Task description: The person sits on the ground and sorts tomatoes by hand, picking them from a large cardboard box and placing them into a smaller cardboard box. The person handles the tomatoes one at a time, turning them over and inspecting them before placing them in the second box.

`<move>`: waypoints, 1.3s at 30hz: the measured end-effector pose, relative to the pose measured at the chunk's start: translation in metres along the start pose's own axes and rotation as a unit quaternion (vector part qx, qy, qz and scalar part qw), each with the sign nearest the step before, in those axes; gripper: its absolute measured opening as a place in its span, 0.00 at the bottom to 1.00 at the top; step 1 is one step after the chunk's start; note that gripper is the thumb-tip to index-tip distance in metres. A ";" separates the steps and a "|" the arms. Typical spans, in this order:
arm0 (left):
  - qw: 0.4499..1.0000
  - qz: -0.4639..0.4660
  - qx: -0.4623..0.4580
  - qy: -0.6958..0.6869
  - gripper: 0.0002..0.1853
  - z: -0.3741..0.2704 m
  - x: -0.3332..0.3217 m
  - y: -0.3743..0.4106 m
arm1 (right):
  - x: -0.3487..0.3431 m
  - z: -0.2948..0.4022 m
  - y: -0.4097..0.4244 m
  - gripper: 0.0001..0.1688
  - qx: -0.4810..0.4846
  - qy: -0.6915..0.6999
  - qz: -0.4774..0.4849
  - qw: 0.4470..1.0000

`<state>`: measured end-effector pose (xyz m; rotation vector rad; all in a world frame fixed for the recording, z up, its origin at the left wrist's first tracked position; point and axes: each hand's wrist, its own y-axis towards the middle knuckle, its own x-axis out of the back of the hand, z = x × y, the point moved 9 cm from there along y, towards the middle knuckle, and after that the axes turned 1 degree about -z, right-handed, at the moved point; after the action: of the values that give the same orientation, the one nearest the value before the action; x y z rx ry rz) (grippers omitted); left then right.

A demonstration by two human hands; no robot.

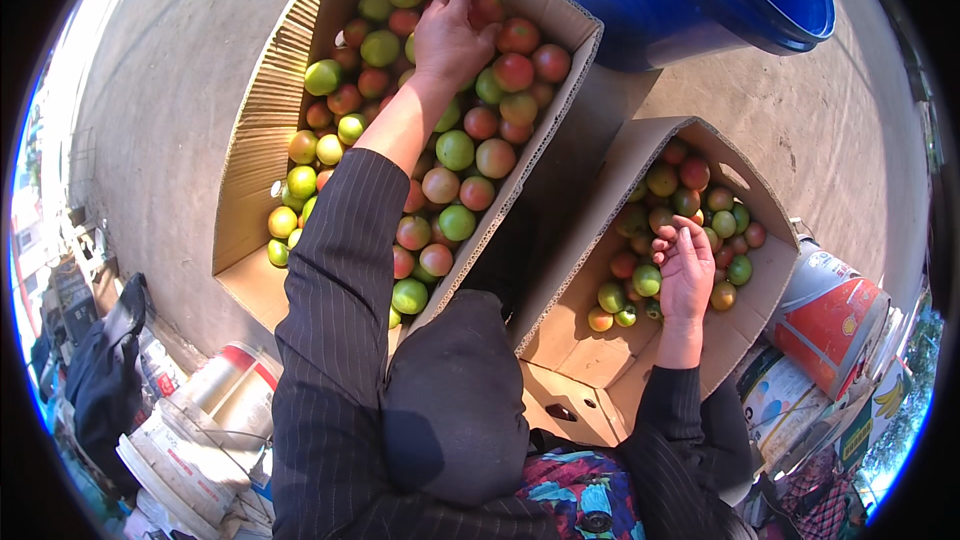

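Note:
A large cardboard box (pixel 262 127) full of green and reddish tomatoes (pixel 454 150) stands in front and to the left. My left hand (pixel 454 41) reaches over its far part, fingers against a reddish tomato (pixel 487 10); whether they grip it is hard to tell. To the right is a smaller cardboard box (pixel 585 240) with more tomatoes (pixel 646 280) in it. Above them my right hand (pixel 686 270) is turned partly palm up, its fingers bent, with a reddish tomato (pixel 661 218) just beyond the fingertips. No held object shows in it.
A blue plastic barrel (pixel 637 7) stands beyond the boxes on the concrete floor (pixel 172 90). White buckets (pixel 187 457) are at the lower left, with a dark cloth (pixel 112 382) beside them. A red and white bucket (pixel 829 322) stands right of the smaller box.

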<state>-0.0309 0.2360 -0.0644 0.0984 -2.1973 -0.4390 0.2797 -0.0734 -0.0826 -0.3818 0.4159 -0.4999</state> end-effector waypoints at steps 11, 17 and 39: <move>0.994 0.042 0.016 -0.101 0.30 0.013 0.002 -0.012 | 0.003 -0.003 0.001 0.12 -0.005 -0.003 -0.010 1.000; 0.995 -0.022 -0.079 -0.048 0.32 0.012 0.008 -0.021 | 0.004 -0.007 0.001 0.12 -0.009 -0.007 -0.013 1.000; 0.998 0.049 0.044 -0.007 0.28 0.014 -0.003 0.001 | -0.001 -0.015 -0.001 0.11 -0.025 -0.022 -0.019 0.999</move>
<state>-0.0398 0.2417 -0.0733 0.0361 -2.2254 -0.2892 0.2713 -0.0773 -0.0945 -0.4487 0.3804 -0.5183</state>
